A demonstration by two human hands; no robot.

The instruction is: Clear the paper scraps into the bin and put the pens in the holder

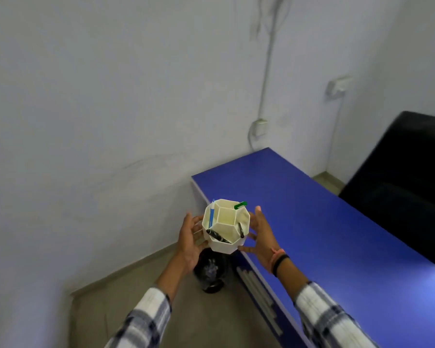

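Holder (226,226) — a cream, faceted pot w/ a hexagonal centre cell and outer cells around it — sits between both hands near the middle of the view, over the near left corner of the blue table (337,234); can't tell if it rests on the edge or is lifted clear.

At 9 o'clock from it, the left hand (190,243) cups its side, fingers curled and spread against the wall, so it grips the pot. In the holder's 9 o'clock cell stands a blue pen (212,215). At 6–7 o'clock a black pen (217,236) lies slanted across the cell. The centre cell looks bare inside. At 4 o'clock a second black pen (241,230) leans in its cell, and at 1 o'clock a green pen (240,205) pokes over the rim.

Straight below the holder, at 6 o'clock on the floor, stands a black bin (211,272) w/ something pale inside — too blurred to name.

At 3 o'clock the right hand (258,234) is open, fingers fanned; fingertips are at the holder's wall, palm slightly off. Its wrist carries a pink and a black band (279,258). Both sleeves are plaid. At the far right, a black chair (402,184) stands beyond the table.
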